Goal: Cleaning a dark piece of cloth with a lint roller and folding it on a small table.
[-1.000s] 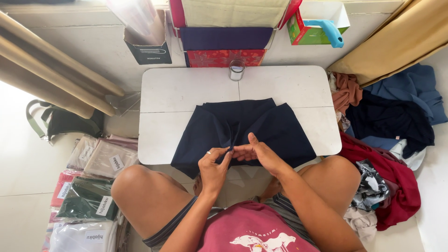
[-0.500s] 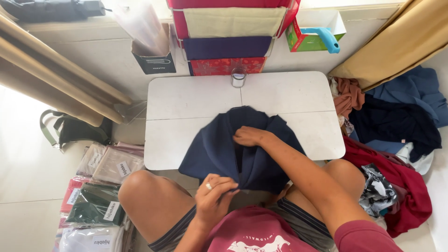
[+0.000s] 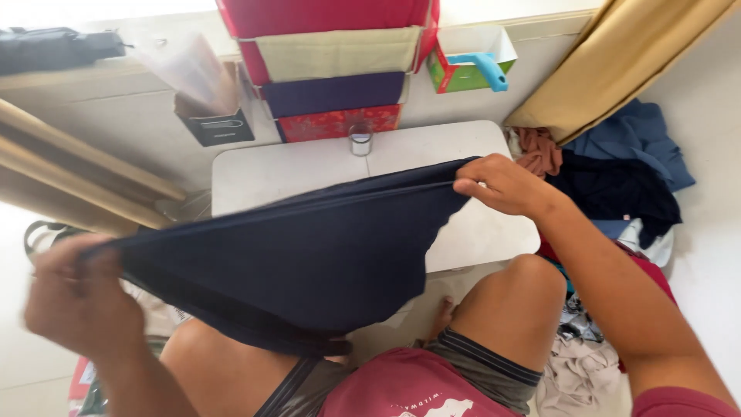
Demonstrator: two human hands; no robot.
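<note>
Now stretched wide above the low white table [image 3: 494,232]: a dark navy cloth [image 3: 309,255], held taut along its top edge from about nine o'clock to about two o'clock, belly sagging toward the lap at six.

Best done, judging by the slack below, by keeping that top edge level and evenly tensioned, both corners pinched right at the hem so the fabric hangs square instead of twisting; worth lifting clear of the small glass jar [image 3: 360,140] at twelve.

Left hand [image 3: 77,297] out at nine o'clock, blurred, raised with arm bent, fingers apparently curled around the cloth's end, though exact grip hard to tell. Right hand [image 3: 502,185] out at two o'clock, arm extended across the knee, wrist slightly bent, thumb and fingertips pinching the other corner.

Heaped clothes [image 3: 617,185] at three o'clock; stacked folded fabrics [image 3: 332,69] at twelve.
</note>
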